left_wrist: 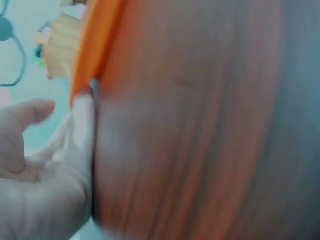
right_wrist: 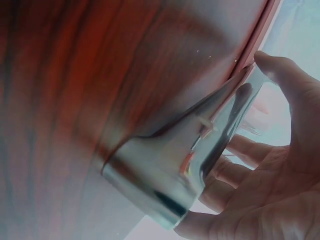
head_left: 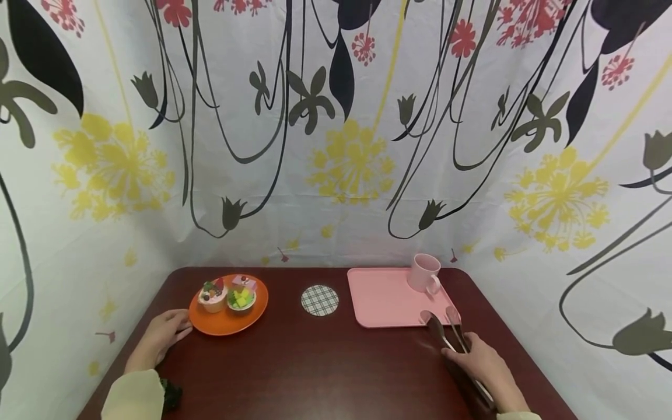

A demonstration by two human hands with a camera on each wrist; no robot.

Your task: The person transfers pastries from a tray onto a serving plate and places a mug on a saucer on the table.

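At the left edge of an orange plate (head_left: 223, 329), my left hand (head_left: 160, 335) touches the rim with its fingertips. The left wrist view shows these fingers fairly straight against the plate's edge, the thumb standing apart. On the plate sit a berry-topped tart (head_left: 212, 300), a tart with green and yellow fruit (head_left: 241, 299) and a pink cake piece (head_left: 244, 283). Over at the right, my right hand (head_left: 485, 364) holds metal tongs (right_wrist: 150, 175), its thumb and fingers on opposite sides of them. The tongs' spread tips reach the near right edge of a pink tray (head_left: 378, 303).
A pink mug (head_left: 423, 273) stands on the tray's back right corner. Between plate and tray lies a round checked coaster (head_left: 319, 300). Patterned cloth (head_left: 294, 221) hangs behind the dark red-brown table (head_left: 315, 373). Something dark (head_left: 171, 395) shows beside the left wrist.
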